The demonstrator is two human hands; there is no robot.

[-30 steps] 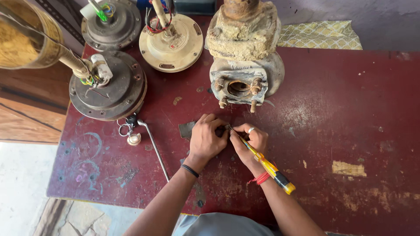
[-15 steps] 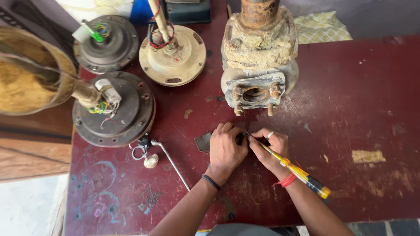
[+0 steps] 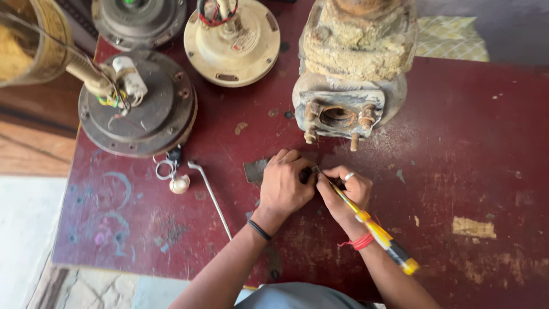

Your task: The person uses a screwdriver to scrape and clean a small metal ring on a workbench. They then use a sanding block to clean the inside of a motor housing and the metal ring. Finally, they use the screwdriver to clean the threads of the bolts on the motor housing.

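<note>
While the camera has dropped closer and shifted so that the worn maroon table [image 3: 474,143] fills more of the view than a second ago, the two hands have stayed pressed together at the same spot in front of the rusty pump housing [image 3: 350,74].

At far left a brass-coloured bowl-shaped part [image 3: 28,46] is cut by the frame edge. Beside it sits a dark ceiling-fan motor [image 3: 140,109] with a white capacitor [image 3: 130,80] and loose wires on top; a second dark motor [image 3: 140,17] and a cream-coloured one [image 3: 231,43] lie behind, both now cropped at the top. Below the near motor lie a key ring [image 3: 170,171] and a thin bent metal rod [image 3: 210,197].

The left hand [image 3: 283,186] is closed down over a small dark flat piece [image 3: 255,170], of which only one corner shows, pinning it to the table just before the pump's flange. The right hand [image 3: 346,191], wearing a ring and a red thread at the wrist, is wrapped around a yellow-handled screwdriver [image 3: 374,232], its tip meeting the left fingers. Since nothing about the grips has altered, the work looks held at one point.

What the tip touches is hidden beneath the fingers, and the flat piece's shape cannot be made out.
</note>
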